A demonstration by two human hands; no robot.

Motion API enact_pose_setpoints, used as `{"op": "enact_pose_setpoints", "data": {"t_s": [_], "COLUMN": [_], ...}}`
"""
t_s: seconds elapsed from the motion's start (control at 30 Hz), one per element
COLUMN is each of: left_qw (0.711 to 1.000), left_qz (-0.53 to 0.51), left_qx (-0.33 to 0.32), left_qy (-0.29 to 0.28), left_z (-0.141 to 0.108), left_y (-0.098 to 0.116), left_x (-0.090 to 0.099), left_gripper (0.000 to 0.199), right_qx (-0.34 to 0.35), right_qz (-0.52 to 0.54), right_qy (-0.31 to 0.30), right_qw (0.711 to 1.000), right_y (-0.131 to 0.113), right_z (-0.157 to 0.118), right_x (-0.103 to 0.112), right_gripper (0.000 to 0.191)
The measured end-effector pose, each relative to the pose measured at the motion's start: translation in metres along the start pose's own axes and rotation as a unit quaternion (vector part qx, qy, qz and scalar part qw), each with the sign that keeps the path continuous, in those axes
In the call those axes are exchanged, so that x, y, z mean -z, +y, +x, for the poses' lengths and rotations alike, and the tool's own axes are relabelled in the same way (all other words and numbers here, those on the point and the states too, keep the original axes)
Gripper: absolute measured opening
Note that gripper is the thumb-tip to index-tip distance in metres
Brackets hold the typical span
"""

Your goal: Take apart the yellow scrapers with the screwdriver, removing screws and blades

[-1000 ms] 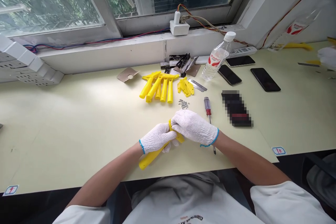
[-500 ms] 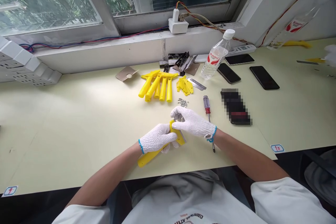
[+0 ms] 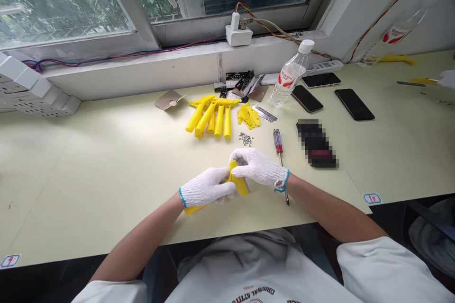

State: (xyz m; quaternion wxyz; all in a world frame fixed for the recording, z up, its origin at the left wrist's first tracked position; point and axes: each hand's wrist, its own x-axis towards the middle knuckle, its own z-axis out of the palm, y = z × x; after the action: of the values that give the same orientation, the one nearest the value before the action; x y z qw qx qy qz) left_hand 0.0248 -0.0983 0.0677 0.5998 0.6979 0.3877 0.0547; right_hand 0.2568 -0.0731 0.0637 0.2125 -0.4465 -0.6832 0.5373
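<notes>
Person at the bench, both hands in white knit gloves w/ blue cuffs. L hand [image 3: 206, 187] wraps the long grip of a yellow plastic handle [image 3: 236, 179], fingers closed round it, grip end poking out lower left by the wrist. R hand [image 3: 258, 167] sits over the handle's flat head, fingers bent & gripping it from above, tips partly hidden. Handle stays btwn both hands, close over the pale work table [image 3: 88, 161]; can't tell if it touches.

Just beside R wrist lies a red-handled screwdriver [image 3: 277, 141]. Further up: loose small screws [image 3: 245, 139], a row of more yellow handles [image 3: 213, 116], small yellow parts [image 3: 248, 116], thin metal strips [image 3: 265, 113], black packets [image 3: 238, 83]. To the right, a water bottle [image 3: 289, 75] & three phones [image 3: 354, 104], plus a pixelated dark item [image 3: 316, 144]. Far right, a co-worker's gloved hand [image 3: 447, 78] at a yellow piece [image 3: 423, 81]
</notes>
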Motion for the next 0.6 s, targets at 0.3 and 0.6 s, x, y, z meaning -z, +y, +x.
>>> {"op": "enact_pose_setpoints", "data": {"t_s": [0.3, 0.6], "left_qw": [0.939, 0.939], "left_qz": [0.276, 0.254], "left_qx": [-0.086, -0.067], "left_qy": [0.186, 0.223], "left_z": [-0.004, -0.003], "left_y": [-0.012, -0.016], "left_x": [-0.01, -0.011], "left_gripper": [0.076, 0.072], "right_qx": [-0.044, -0.054], "right_qz": [0.069, 0.17], "right_qy": [0.072, 0.058], "right_qw": [0.994, 0.982], "right_y": [-0.001, 0.002], "right_z": [0.005, 0.006], "right_x": [0.013, 0.027], "right_gripper": [0.014, 0.029]}}
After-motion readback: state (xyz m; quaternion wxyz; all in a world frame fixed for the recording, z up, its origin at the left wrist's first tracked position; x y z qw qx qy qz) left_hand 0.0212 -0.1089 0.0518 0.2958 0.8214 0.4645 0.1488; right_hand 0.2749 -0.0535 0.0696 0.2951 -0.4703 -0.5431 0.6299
